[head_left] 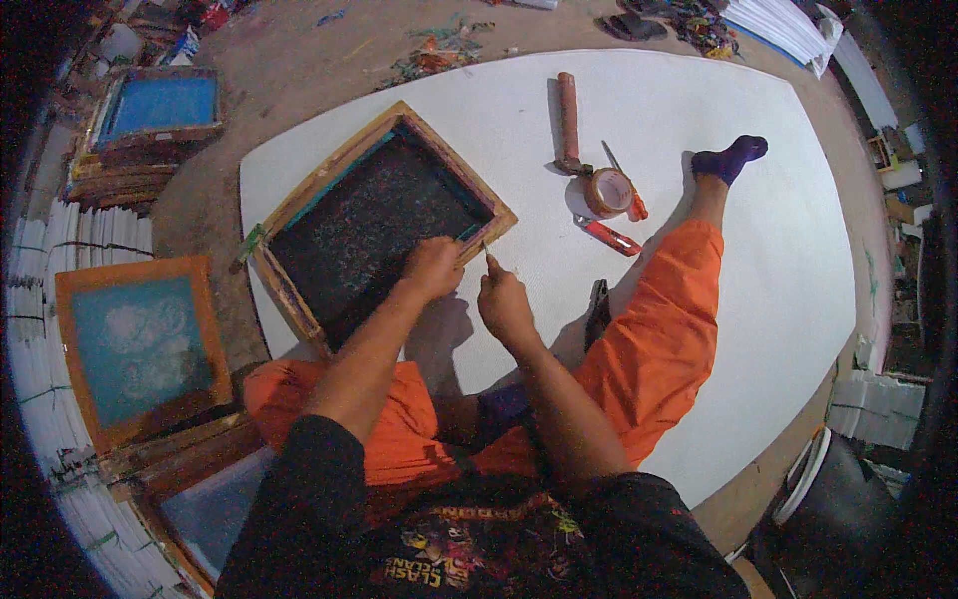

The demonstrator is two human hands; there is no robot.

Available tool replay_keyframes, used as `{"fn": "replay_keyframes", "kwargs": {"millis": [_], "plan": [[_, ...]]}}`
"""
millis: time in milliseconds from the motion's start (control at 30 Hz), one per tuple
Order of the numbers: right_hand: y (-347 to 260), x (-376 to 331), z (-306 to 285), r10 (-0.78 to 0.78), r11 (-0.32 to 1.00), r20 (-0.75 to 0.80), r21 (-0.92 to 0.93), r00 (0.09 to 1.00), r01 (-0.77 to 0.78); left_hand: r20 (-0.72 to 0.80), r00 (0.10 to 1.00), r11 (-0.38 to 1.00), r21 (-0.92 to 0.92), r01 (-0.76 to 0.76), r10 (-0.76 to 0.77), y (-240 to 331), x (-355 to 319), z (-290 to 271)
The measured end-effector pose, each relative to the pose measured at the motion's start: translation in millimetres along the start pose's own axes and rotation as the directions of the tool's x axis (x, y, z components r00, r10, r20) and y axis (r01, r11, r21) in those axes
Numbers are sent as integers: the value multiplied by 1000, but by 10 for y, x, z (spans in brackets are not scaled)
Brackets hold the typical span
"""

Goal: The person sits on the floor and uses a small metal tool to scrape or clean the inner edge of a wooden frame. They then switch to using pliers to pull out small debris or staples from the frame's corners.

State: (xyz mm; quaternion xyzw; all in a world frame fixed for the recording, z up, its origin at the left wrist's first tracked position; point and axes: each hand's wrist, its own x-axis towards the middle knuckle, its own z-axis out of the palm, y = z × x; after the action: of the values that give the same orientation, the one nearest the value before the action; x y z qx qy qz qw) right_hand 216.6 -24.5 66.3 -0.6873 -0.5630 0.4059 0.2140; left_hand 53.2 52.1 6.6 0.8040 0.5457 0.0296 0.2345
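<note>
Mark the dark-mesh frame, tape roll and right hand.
Dark-mesh frame [377, 222]: head view, middle of mesh.
Tape roll [596, 205]: head view, lower left of ring.
Right hand [507, 303]: head view, back of hand.

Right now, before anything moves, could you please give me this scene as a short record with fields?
Left hand: curled at the near right side of the dark framed screen; its exact grip is hidden
Right hand: holding a slim tool, tip up by the screen's edge; contact unclear
Surface: white board
Ahead and right of right hand: brown-handled tool, tape roll, red cutter
Left side: blue-green screen in orange-brown frame
</note>
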Motion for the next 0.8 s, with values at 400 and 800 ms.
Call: {"fn": "replay_keyframes", "kwargs": {"millis": [400, 800], "plan": [[770, 154, 92, -167, 929, -74, 322, 983, 182, 21, 999, 999, 24, 35, -36, 152, 41, -171], [61, -64, -194, 42, 977, 69, -213, 997, -26, -70, 997, 1000, -15, 22, -23, 75, -74, -112]]}}
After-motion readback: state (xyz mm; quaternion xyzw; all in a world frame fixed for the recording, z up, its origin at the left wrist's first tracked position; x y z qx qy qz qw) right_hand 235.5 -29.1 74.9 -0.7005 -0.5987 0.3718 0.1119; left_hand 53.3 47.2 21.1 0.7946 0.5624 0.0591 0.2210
